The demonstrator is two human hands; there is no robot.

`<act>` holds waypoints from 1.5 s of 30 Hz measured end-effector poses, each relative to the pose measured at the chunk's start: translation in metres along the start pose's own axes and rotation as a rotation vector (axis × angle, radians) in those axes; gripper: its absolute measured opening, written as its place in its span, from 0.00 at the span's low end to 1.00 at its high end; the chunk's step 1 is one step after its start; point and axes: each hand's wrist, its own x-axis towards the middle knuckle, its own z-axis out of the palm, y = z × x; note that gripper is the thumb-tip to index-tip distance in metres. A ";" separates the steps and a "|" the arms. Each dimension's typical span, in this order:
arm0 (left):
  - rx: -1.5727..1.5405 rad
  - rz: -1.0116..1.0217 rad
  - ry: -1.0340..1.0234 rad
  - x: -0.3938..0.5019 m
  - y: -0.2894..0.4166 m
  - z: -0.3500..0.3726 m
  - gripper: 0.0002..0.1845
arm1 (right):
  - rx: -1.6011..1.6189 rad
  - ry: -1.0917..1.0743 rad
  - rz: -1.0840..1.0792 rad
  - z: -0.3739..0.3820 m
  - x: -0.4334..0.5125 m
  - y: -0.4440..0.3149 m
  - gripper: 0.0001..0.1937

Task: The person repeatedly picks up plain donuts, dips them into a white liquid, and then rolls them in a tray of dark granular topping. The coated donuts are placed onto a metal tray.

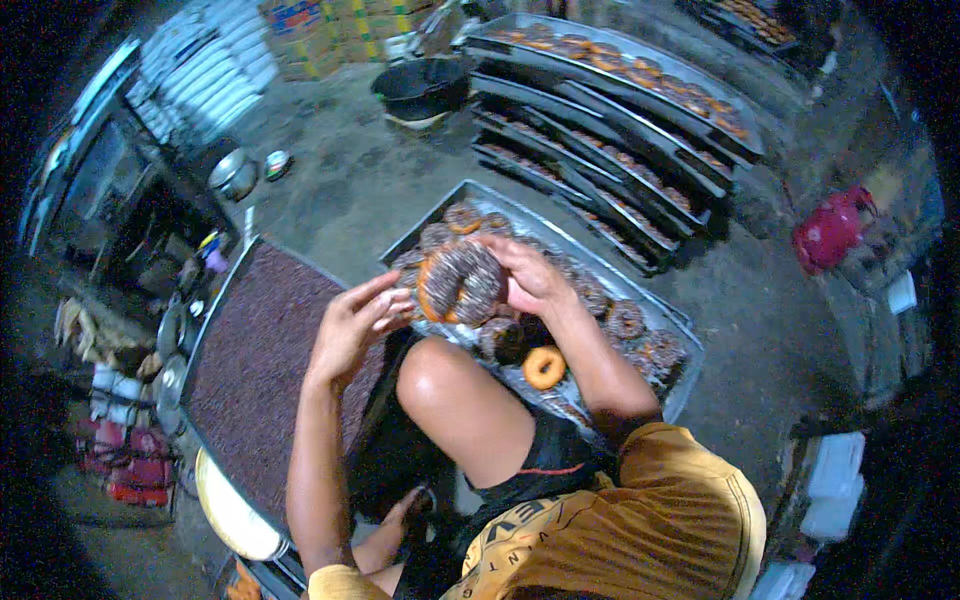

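My right hand (529,274) grips a ring doughnut (476,281) coated with dark brown sprinkles; its orange-brown side shows at the left, and motion blurs it. My left hand (364,322) is held just left of the doughnut, fingers apart, with nothing in them. Beneath both hands lies a metal tray (690,330) of sprinkle-coated doughnuts, partly hidden by my right arm and knee. One plain golden doughnut (544,367) rests there near my thigh. To the left stands a wide tray of dark brown sprinkles (277,375), its right part covered by my left forearm.
Stacked trays of doughnuts (615,67) stand beyond the metal tray. A black tub (420,88) and a metal pot (234,174) are on the floor at the back. A red gas cylinder (832,229) is at the right. A pale round container (240,514) sits at lower left.
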 end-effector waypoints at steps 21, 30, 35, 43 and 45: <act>0.274 0.306 0.682 -0.188 -0.043 -0.098 0.23 | -1.676 0.164 0.483 -0.214 -0.294 0.049 0.10; 0.445 0.245 0.776 -0.198 -0.050 -0.093 0.22 | -1.839 0.799 0.609 -0.094 -0.351 0.062 0.21; 0.601 0.247 0.715 -0.190 -0.049 -0.093 0.22 | -2.276 0.554 0.814 -0.122 -0.386 0.076 0.21; 0.483 0.252 0.758 -0.209 -0.061 -0.117 0.22 | -2.291 0.508 0.491 -0.073 -0.334 0.056 0.22; 0.516 0.239 0.771 -0.212 -0.060 -0.120 0.22 | -2.291 0.486 0.451 -0.084 -0.347 0.076 0.21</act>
